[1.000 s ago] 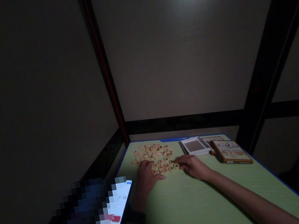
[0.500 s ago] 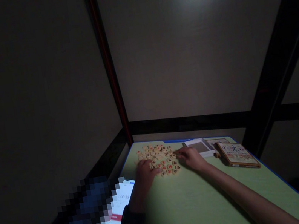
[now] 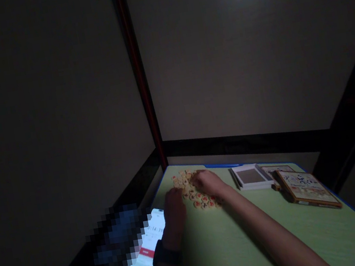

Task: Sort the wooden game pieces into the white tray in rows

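Note:
A heap of several round wooden game pieces (image 3: 198, 193) with red and black marks lies at the far left of the green table (image 3: 249, 239). My left hand (image 3: 174, 208) rests palm down at the near left edge of the heap, fingers loosely flat on the pieces. My right hand (image 3: 208, 182) lies across the far middle of the heap with its fingers curled over some pieces; what they hold is hidden. A dark band sits on my left wrist.
A lit phone (image 3: 150, 246) lies at the table's left edge beside my left wrist. A white open box (image 3: 251, 177) and a wooden printed box (image 3: 305, 188) stand at the far right. Dark frame bars and grey walls close in behind the table.
My right hand has moved left and farther back over the heap. My left hand has stayed at the heap's near left edge. The view has swung left.

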`<act>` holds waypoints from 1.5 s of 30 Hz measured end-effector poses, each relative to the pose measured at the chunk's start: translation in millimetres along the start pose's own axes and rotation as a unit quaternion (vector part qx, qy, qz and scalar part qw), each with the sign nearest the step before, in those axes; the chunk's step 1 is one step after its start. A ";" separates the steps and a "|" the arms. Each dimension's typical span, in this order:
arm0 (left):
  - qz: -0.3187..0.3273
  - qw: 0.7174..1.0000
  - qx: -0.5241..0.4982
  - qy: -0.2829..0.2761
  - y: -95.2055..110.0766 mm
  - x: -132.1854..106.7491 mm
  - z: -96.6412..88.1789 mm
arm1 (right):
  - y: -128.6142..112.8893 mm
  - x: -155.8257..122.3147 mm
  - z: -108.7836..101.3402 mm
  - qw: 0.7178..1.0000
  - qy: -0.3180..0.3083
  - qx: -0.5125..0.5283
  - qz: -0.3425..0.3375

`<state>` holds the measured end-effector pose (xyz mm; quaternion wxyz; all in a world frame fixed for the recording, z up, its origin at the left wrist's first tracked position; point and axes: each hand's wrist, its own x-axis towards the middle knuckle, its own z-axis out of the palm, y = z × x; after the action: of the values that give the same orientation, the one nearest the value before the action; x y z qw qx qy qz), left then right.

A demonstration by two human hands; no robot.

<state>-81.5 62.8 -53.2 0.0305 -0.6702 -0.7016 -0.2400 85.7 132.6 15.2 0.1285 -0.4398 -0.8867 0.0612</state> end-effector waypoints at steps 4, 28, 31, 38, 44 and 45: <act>0.024 0.999 -0.010 -0.019 -2.1 12.3 5.0 | -5.3 4.1 3.8 0.998 -0.030 -0.052 0.012; 0.060 0.990 0.013 -0.127 4.5 32.1 -10.6 | 0.8 7.0 11.2 0.998 -0.058 -0.023 0.022; 0.061 0.992 -0.003 -0.114 0.3 30.8 -5.6 | 6.0 9.0 6.9 0.999 -0.051 0.010 0.006; 0.047 0.991 -0.007 -0.123 6.4 29.8 -15.4 | 15.0 11.5 13.7 0.996 -0.064 0.066 -0.022; 0.039 0.990 0.040 -0.131 15.0 27.7 -26.2 | 18.9 12.2 16.7 0.995 -0.062 0.078 -0.024; 0.033 0.989 0.053 -0.136 16.6 27.9 -27.6 | 19.7 12.1 16.3 0.995 -0.060 0.078 -0.024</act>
<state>-76.2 78.0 -13.7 -0.0218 -0.7168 -0.6886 -0.1076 89.2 154.2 -2.7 0.1107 -0.4027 -0.8956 0.1532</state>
